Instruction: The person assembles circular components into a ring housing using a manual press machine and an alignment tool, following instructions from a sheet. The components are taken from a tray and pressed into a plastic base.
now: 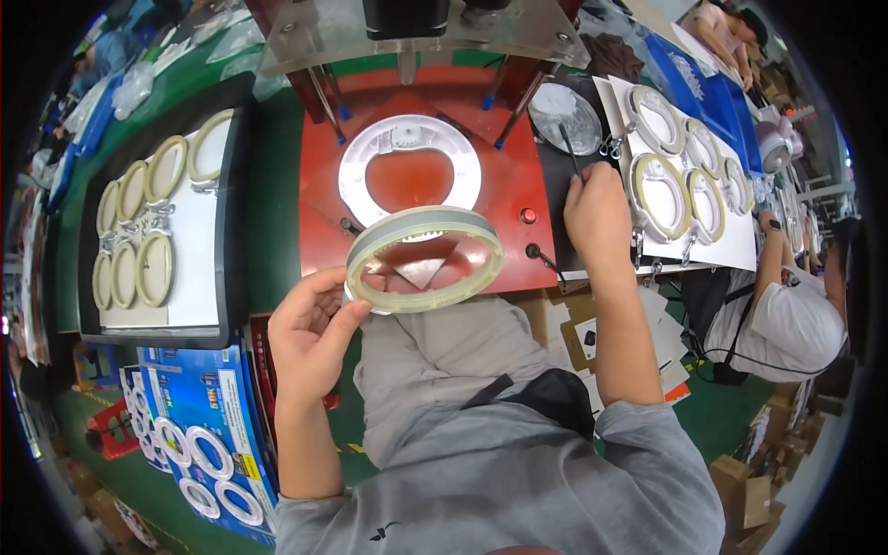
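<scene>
My left hand (314, 333) pinches the near left edge of a pale cream plastic ring (435, 298) with a grey outer band. The ring is tilted above the front edge of a red machine base (324, 240). On that base lies a white ring-shaped part (466, 176), partly behind the cream ring. At the right, my right hand (597, 213) is closed on a thin dark stick (568, 148). Its far end reaches into a shallow round dish (585, 125) holding a white substance (553, 100). Whether the stick has a brush tip cannot be made out.
A clear plate with a dark press head (407, 18) stands over the base on posts. The base carries a red button (528, 215). A black tray (227, 277) of cream rings lies left; more rings sit on a white board (740, 242) right. Other people work nearby.
</scene>
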